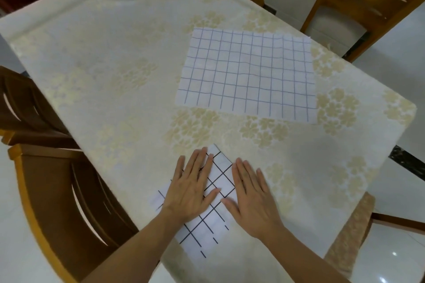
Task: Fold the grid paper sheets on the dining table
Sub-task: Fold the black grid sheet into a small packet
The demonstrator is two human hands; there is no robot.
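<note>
A person is pressing both hands flat, fingers straight and spread, on a black-lined grid sheet [212, 220] lying at the near edge of the dining table [119, 57]. The left hand [192, 187] is covering the sheet's left part; the right hand [251, 197] is lying along its right edge, apparently a fold. A second, blue-lined grid sheet [249, 74] is lying flat farther back. Wooden chairs [53, 190] are standing around.

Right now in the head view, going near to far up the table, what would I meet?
Black-grid paper sheet with both hands pressing flat on it, left hand and right hand → bare floral tablecloth → flat blue-grid paper sheet → wooden chairs.
</note>
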